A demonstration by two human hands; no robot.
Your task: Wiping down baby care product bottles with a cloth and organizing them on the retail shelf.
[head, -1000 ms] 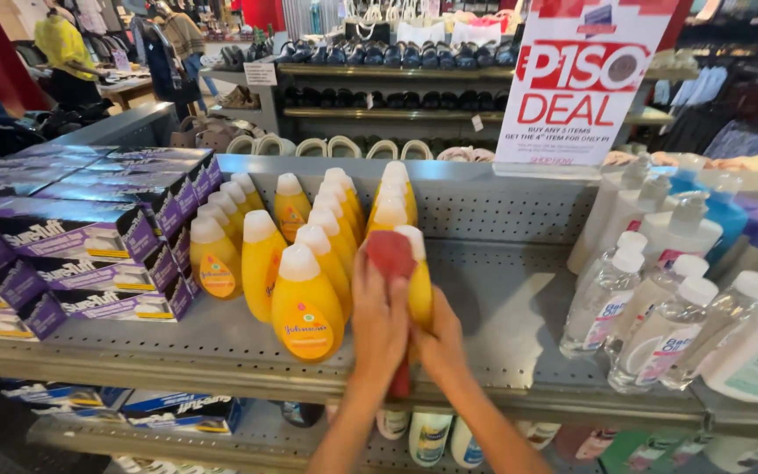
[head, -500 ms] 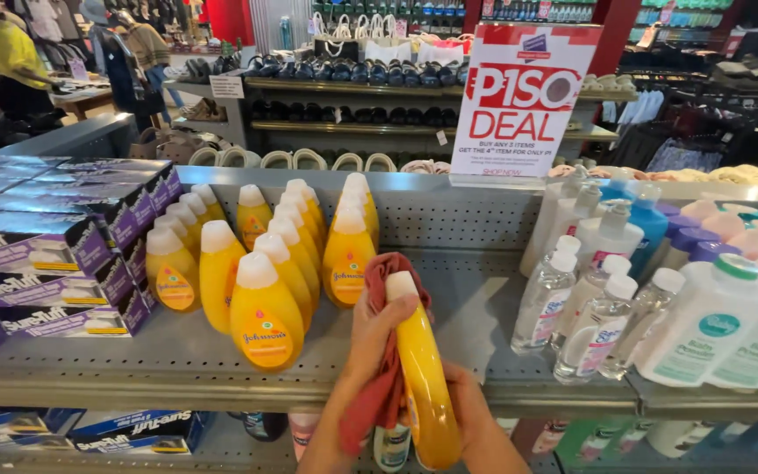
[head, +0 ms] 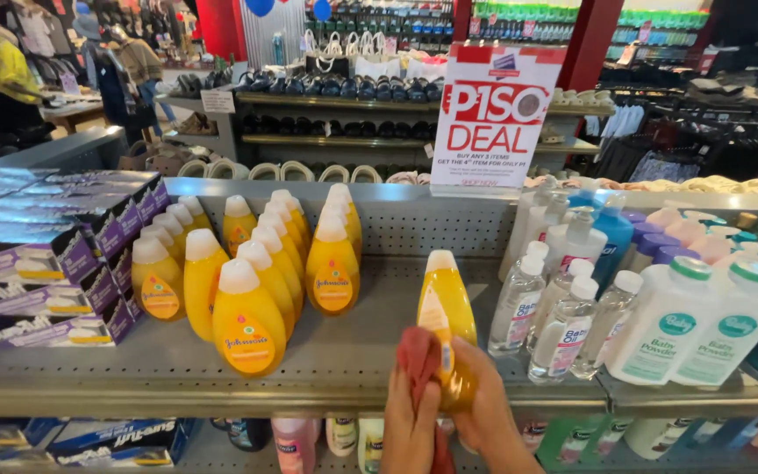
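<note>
Wiping now, looks like: right hand (head: 493, 399) has tilted the yellow bottle (head: 446, 329) back upright over the shelf (head: 335, 351), fingers wrapped round it, while left hand (head: 414, 417) presses the red cloth (head: 418, 355) against it.

You're working under bright, even overhead store light, with soft shadows beneath the bottles (head: 247, 307) on the shelf (head: 133, 377). Mild glare sits on the bottles. Edges bow from wide-angle distortion; racks behind the sign (head: 493, 114) look soft.
</note>
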